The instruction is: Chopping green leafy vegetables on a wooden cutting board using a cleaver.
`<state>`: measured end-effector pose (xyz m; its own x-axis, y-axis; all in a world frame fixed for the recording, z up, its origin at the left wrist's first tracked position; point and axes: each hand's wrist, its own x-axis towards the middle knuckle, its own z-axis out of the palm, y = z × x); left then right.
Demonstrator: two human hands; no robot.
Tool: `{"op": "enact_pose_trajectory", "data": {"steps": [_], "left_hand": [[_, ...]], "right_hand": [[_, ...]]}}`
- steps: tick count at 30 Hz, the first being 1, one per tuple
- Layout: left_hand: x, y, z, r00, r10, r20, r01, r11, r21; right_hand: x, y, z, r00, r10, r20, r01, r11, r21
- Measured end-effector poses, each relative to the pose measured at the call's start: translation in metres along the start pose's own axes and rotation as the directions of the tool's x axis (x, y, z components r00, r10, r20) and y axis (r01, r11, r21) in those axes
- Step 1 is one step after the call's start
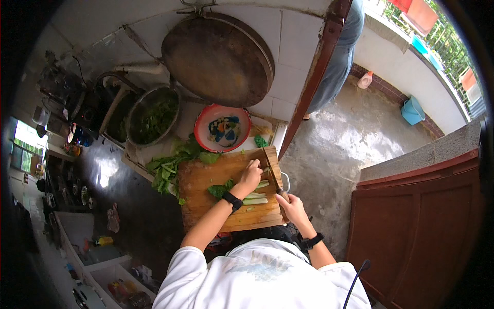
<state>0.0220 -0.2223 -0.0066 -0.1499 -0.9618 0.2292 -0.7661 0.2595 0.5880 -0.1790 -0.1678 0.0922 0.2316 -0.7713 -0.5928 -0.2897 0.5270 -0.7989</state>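
Note:
My right hand grips the wooden handle of a kitchen knife, whose blade stands edge-down near the right side of a wooden cutting board. On the board, my left hand rests with curled fingers on pale green stems of a leafy vegetable, close to the blade. Dark green leaves of it show left of my wrist. More leafy greens lie at the board's upper left corner. A red-rimmed enamel basin with a painted floor stands just beyond the board. What the left fingertips touch is partly hidden.
A metal strainer of greens stands at the sink. A big round pan or lid hangs on the tiled wall. Past the door frame a person's trousered leg shows. A brown wooden door stands at right.

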Motion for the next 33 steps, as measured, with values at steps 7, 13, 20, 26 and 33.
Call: {"op": "enact_pose_trajectory", "data": {"steps": [7,13,20,26,33], "left_hand": [[-0.008,0.006,-0.015,0.994,-0.026,0.11,0.024,0.999,0.027],[0.013,0.024,-0.049,0.931,-0.266,0.25,0.303,0.945,-0.123],[0.036,0.029,-0.045,0.956,-0.172,0.239,0.179,0.984,-0.01],[0.049,0.032,-0.016,0.945,-0.104,0.311,0.141,0.985,-0.101],[0.043,0.034,-0.015,0.576,-0.315,0.754,0.721,-0.238,-0.65]], "right_hand": [[0.031,-0.023,0.005,1.0,-0.024,0.006,0.025,0.999,-0.041],[0.011,-0.014,-0.015,0.998,-0.037,0.043,0.027,0.978,0.208],[-0.008,0.014,-0.037,0.995,-0.091,-0.041,0.099,0.955,0.279],[-0.024,0.01,-0.05,0.996,0.001,0.084,-0.042,0.871,0.489],[-0.021,0.018,-0.058,0.892,-0.038,0.45,-0.323,0.642,0.695]]}}
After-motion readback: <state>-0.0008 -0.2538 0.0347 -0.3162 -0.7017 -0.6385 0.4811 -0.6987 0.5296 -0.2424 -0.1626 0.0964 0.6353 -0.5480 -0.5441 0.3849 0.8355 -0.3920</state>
